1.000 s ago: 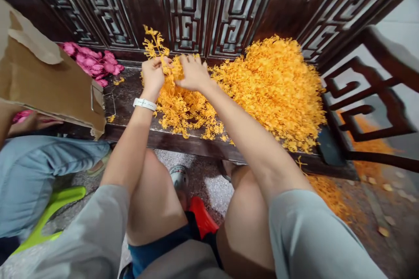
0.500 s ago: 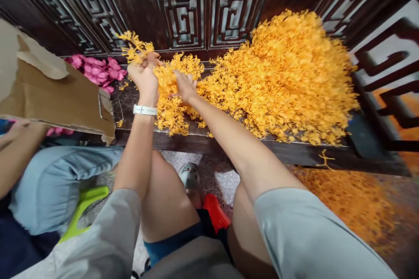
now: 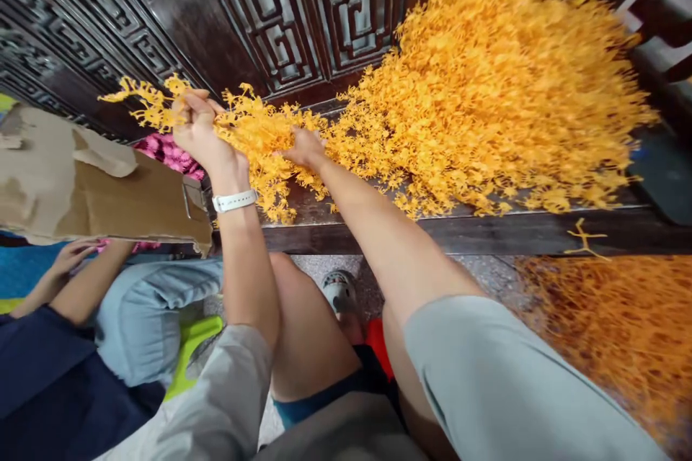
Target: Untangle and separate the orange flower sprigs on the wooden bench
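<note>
My left hand [image 3: 199, 128] is raised over the left end of the bench, its fingers closed around a bunch of small yellow artificial flowers [image 3: 148, 102] that sticks out to the left. More yellow flowers trail from it towards my right hand [image 3: 307, 149]. That hand lies low among the flowers, thumb and fingers partly sunk in them and closed on some; the fingertips are hidden. To its right spreads a large heap of the same yellow flowers [image 3: 502, 94] on the dark wooden bench [image 3: 346, 236].
A torn cardboard box [image 3: 135, 194] stands left of my left hand, with pink flowers [image 3: 167, 153] behind it. Carved dark panels [image 3: 270, 7] rise behind the bench. Orange strands [image 3: 621, 338] lie on the floor at right. A co-worker's hands [image 3: 76, 256] show at lower left.
My left hand has moved left and lifted the yellow bunch away from the others. My right hand stays among the flowers. The view has shifted, and more of the co-worker shows.
</note>
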The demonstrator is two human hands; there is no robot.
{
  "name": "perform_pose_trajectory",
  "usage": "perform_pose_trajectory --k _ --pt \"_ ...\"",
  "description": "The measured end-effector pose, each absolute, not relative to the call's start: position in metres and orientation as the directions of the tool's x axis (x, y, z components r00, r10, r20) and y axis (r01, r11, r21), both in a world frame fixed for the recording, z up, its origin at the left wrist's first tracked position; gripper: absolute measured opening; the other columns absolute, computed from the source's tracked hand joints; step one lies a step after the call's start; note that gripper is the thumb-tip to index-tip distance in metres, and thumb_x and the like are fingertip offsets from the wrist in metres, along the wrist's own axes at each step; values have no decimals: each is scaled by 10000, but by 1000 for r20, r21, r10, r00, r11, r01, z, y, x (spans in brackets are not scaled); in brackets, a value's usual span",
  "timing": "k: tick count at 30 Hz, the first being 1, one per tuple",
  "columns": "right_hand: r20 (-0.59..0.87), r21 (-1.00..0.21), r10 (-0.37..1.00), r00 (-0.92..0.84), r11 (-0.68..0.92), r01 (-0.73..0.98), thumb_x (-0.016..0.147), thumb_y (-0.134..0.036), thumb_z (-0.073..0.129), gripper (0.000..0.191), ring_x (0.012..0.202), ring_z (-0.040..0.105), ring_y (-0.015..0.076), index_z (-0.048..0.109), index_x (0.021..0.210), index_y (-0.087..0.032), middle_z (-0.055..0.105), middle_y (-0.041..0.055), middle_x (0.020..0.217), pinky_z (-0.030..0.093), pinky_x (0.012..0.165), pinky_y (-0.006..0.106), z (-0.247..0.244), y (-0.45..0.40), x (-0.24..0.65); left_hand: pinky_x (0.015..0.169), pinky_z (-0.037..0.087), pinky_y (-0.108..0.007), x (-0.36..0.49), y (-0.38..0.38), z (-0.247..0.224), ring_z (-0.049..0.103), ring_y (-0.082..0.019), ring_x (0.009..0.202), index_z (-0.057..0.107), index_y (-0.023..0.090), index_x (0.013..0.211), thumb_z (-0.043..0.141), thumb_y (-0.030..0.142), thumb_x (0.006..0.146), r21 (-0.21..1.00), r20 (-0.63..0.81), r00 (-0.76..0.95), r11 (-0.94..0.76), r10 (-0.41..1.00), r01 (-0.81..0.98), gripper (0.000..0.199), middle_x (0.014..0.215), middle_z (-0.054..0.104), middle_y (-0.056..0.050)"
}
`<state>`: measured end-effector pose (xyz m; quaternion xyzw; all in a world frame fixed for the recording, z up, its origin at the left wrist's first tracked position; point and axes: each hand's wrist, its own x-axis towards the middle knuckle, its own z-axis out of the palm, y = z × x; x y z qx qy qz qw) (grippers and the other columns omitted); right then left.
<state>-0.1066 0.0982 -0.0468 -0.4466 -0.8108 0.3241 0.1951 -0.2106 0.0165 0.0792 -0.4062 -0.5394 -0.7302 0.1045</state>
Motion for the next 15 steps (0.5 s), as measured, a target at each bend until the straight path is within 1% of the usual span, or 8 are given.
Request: perform_pose_trajectory --k 1,3,5,6,8,12,13,15 --pt "19 -705 865 -501 367 607 902 -628 708 769 1468 478 459 534 1546 -245 620 155 1511 407 1189 693 -47 95 -109 791 516 -423 -209 18 78 676 -181 859 473 251 847 495 408 1041 702 709 -635 -395 307 592 250 833 578 -28" --pt "12 -702 875 -483 352 619 920 -538 721 650 1431 508 435 581 1494 -267 645 138 1471 436 1170 654 -46 88 -112 845 537 -427 -208 19 75 682 -204 954 509 259 883 469 534 1047 705 709 -602 -376 367 601 323 879 585 -38" --pt "16 -690 876 -482 359 629 919 -472 737 617 1423 505 436 586 1482 -271 651 137 1456 439 1162 639 -45 85 -113 885 545 -434 -211 17 74 676 -229 1029 524 273 923 440 687 1014 716 696 -569 -361 438 597 432 895 586 -44" --pt "18 -686 879 -477 358 633 909 -453 753 624 1427 495 440 585 1481 -271 651 139 1453 427 1168 641 -44 84 -113 892 542 -438 -212 16 73 672 -237 1042 518 277 933 434 737 992 723 687 -565 -360 456 589 471 890 581 -47" --pt "21 -682 884 -468 355 640 893 -433 781 647 1437 476 446 580 1483 -259 650 151 1449 395 1188 648 -44 85 -113 880 526 -447 -215 15 74 668 -248 1028 495 276 930 433 787 963 733 677 -577 -348 457 585 515 860 566 -50" --pt "29 -692 882 -471 358 627 872 -403 816 642 1446 451 441 607 1449 -212 629 181 1460 352 1218 646 -45 86 -111 798 502 -450 -217 10 79 661 -250 944 476 276 914 385 814 949 706 702 -600 -266 384 656 547 799 528 -46" --pt "34 -696 883 -469 358 623 863 -396 824 649 1452 443 438 609 1445 -207 607 185 1484 345 1225 639 -46 85 -110 772 505 -448 -219 7 82 655 -247 904 474 279 914 350 816 950 700 705 -602 -233 375 675 552 782 512 -42" --pt "41 -699 884 -466 358 618 851 -399 826 720 1476 417 431 568 1490 -191 524 199 1568 324 1249 617 -48 83 -108 721 505 -447 -226 -2 88 638 -248 832 463 285 904 273 812 948 694 704 -618 -154 351 703 562 742 468 -34"
